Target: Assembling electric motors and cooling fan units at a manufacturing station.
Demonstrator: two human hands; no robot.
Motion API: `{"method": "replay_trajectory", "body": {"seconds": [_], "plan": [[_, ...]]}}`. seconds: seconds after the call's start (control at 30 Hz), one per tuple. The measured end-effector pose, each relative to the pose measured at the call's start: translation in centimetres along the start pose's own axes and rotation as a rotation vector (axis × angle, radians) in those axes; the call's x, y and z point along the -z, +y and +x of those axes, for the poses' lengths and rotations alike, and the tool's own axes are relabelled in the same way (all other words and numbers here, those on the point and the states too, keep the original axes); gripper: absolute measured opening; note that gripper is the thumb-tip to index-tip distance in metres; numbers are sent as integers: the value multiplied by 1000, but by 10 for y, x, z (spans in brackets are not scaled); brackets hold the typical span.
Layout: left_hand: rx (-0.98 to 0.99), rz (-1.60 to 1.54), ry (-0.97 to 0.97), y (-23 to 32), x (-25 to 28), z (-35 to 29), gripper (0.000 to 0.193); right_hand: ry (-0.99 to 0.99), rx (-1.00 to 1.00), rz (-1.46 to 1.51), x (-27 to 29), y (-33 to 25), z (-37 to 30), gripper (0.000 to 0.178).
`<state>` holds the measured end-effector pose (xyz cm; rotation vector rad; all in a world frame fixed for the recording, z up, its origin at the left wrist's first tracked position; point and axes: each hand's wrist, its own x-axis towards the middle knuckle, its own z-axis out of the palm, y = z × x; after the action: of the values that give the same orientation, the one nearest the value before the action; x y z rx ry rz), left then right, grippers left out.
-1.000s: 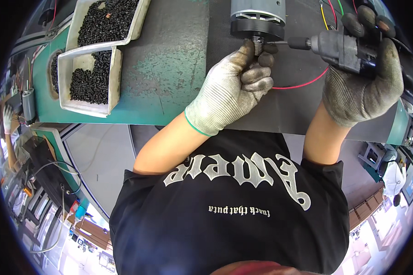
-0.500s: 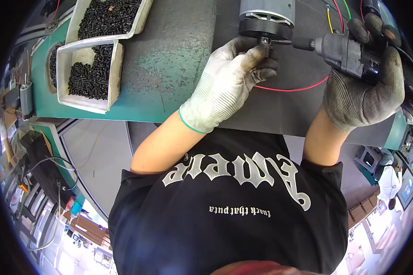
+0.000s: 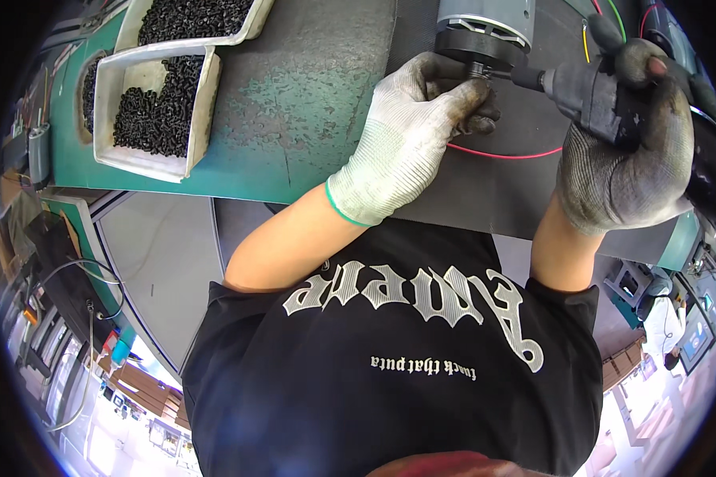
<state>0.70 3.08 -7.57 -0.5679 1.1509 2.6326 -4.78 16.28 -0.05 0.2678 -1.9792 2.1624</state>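
1. Work position: a grey cylindrical metal motor [image 3: 487, 17] with a black round collar [image 3: 476, 48] lies at the upper edge of the view, its short threaded metal shaft [image 3: 478, 69] directed toward the person.
2. Left hand [image 3: 422, 115], in a white knit glove with dark-stained fingers: thumb and fingers pinch the shaft just below the collar. The fingers hide the shaft's lower part.
3. Right hand [image 3: 624, 175], in a grey-stained knit glove: fingers and thumb wrap around a dark grey and black power screwdriver [image 3: 585, 97], held sideways. Its thin bit [image 3: 501, 75] points left and reaches the shaft beside the left fingertips; the exact contact cannot be told.
4. Surface: a dark rubber mat [image 3: 493, 191] underlies the work; the worn green bench top [image 3: 270, 135] extends to its left.
5. Wiring: a thin red wire [image 3: 507, 156] crosses the mat between the hands. A yellow wire [image 3: 585, 44] and a green wire [image 3: 617, 20] lie beyond the screwdriver.
6. Left side, well apart from the hands: a white plastic bin [image 3: 103, 155] and a second white bin [image 3: 256, 17] adjoin, both containing small black parts [image 3: 155, 111].
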Motion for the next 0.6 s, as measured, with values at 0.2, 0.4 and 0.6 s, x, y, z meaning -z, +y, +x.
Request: {"method": "replay_trajectory", "body": {"seconds": [0.2,0.4,0.6], "plan": [[-47,47,-10,0,4,0,24,90,75,-190,8,3,10,30],[-23,153,67,9,-16,-16,21,59,303,-400,18,-11,21,40],[101,-261,-96,-11,-1,-7,21,19,307,289,87,-20,35,23]]}}
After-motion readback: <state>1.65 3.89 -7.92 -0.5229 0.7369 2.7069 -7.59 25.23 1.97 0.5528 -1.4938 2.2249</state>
